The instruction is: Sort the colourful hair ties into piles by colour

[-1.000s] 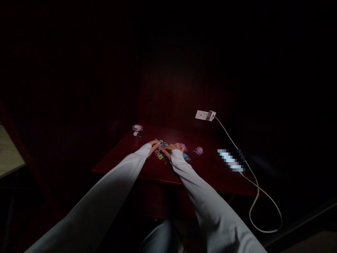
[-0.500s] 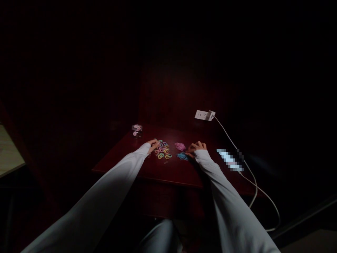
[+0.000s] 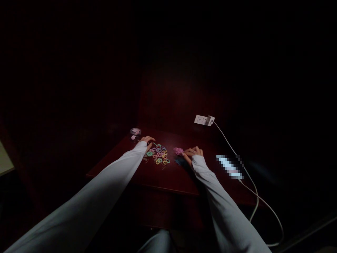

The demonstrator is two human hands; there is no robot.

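Note:
Loose, small hair ties (image 3: pixel 159 154) in several colours lie spread on the dark red table (image 3: pixel 160 179). My left hand (image 3: pixel 147 141) is at the upper left edge of them, fingers stretched out and apart, with nothing seen in it. My right hand (image 3: pixel 195 153) is closed, its thumb and forefinger at the right side of a bunch of thin pink rubber bands (image 3: pixel 178 151). A blue bunch of bands (image 3: pixel 179 161) lies in shadow just below. Whatever is under my right palm is hidden.
A clear round container (image 3: pixel 135 131) with pink pieces stands at the table's back left. To the right lies a blurred-out bright device (image 3: pixel 229 167), its white cable (image 3: pixel 254 186) looping past the table edge. A wall socket (image 3: pixel 201 120) holds a charger (image 3: pixel 210 120).
My right hand moved right from the hair ties to the purple bunch, then slightly left to the pink bands. My left hand lifted off the hair ties and opened. The view tilted slightly.

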